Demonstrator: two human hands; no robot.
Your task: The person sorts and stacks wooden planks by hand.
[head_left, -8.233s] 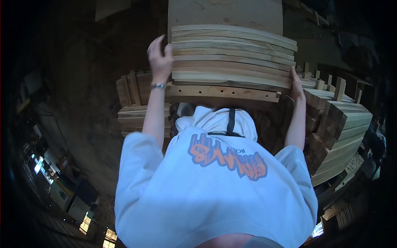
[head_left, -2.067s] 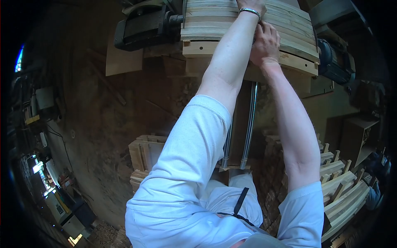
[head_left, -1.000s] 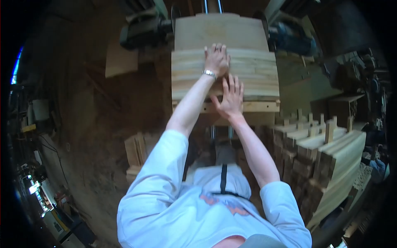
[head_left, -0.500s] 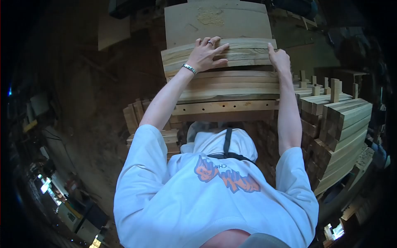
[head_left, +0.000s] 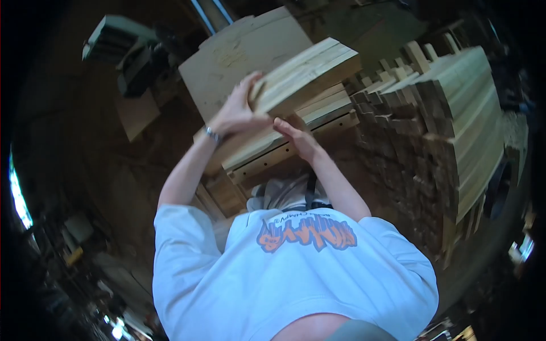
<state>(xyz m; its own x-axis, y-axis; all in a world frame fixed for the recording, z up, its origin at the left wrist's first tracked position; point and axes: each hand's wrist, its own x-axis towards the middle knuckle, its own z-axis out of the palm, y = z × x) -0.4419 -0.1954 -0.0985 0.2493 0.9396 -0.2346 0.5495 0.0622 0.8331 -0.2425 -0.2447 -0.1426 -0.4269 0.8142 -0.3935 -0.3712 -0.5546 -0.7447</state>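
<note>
A stack of wooden boards (head_left: 310, 74) is tilted, its right end up and away from me, over other boards (head_left: 329, 103) on the bench. My left hand (head_left: 236, 113) clasps its left end, thumb along the near side and fingers round the far side. A metal bracelet (head_left: 212, 134) is on that wrist. Close to the left thumb, my right hand (head_left: 301, 141) is open with its fingers stretched out, fingertips right at the near lower edge of the stack. The bench's front rail (head_left: 284, 153) has a row of holes.
Behind the boards is a pale panel (head_left: 242, 57) with sawdust on it. At the right stands a tall pile of timber (head_left: 466, 125) with small upright offcuts on top. A dark machine (head_left: 145, 68) is at the upper left.
The upper boards have turned, right end up and away. My left hand now grips their left end; my right hand has left the right end and come close to the left. My view has turned.
</note>
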